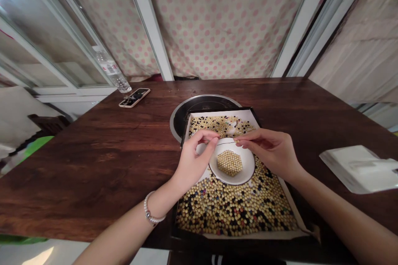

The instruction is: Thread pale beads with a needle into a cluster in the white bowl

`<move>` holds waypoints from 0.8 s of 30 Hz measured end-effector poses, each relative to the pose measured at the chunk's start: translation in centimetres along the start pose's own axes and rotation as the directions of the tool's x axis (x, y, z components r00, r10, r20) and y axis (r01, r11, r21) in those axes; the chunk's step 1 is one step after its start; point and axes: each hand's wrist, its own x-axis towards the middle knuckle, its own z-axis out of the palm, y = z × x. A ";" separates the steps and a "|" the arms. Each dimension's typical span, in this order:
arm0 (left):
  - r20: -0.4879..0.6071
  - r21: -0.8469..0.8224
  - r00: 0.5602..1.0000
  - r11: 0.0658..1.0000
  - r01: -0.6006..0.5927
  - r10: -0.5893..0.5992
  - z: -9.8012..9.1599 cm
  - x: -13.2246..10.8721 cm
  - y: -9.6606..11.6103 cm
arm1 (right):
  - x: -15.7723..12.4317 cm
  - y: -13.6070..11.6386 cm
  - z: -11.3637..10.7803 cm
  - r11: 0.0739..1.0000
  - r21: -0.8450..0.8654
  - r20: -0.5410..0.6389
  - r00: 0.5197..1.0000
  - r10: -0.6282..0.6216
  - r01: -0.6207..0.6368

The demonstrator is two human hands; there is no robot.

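A white bowl (248,169) with a dark rim sits on the beads in a shallow box (292,211). Pale yellow beads (229,163) cover the bowl's bottom. Over its far rim, my left hand (197,155) is closed, thumb and forefinger pinching what looks like a thin dark cord (225,144). The cord spans the gap towards my right hand (273,149). Between the right thumb and forefinger is a small yellow bead (237,141). Whether the cord passes through that bead I cannot tell.
Loose yellow, black and coloured beads (233,209) fill much of the box. Behind it, a round black plate (180,118) is set into the wooden table (124,165). A phone (134,97) and a water bottle (113,72) are at the far left, a white object (357,167) at the right.
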 end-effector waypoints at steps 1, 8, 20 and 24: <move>-0.001 -0.001 1.000 1.000 0.002 -0.002 0.0 0.0 -0.1 | 0.1 -0.1 -0.2 0.999 -0.039 0.006 1.000 -0.003 0.003; 0.024 0.033 1.000 0.999 -0.002 0.001 0.0 0.1 -0.4 | 1.0 -0.5 -1.7 0.969 -0.246 0.081 0.997 0.019 0.002; 0.037 0.054 0.999 0.998 0.023 -0.025 0.0 0.2 -0.6 | 1.1 -0.7 -2.7 0.833 -0.543 0.239 0.970 0.035 0.104; 0.043 0.053 0.998 0.998 0.031 -0.033 0.0 0.2 -0.6 | 1.1 -0.9 -2.7 0.810 -0.578 0.256 0.964 0.067 0.097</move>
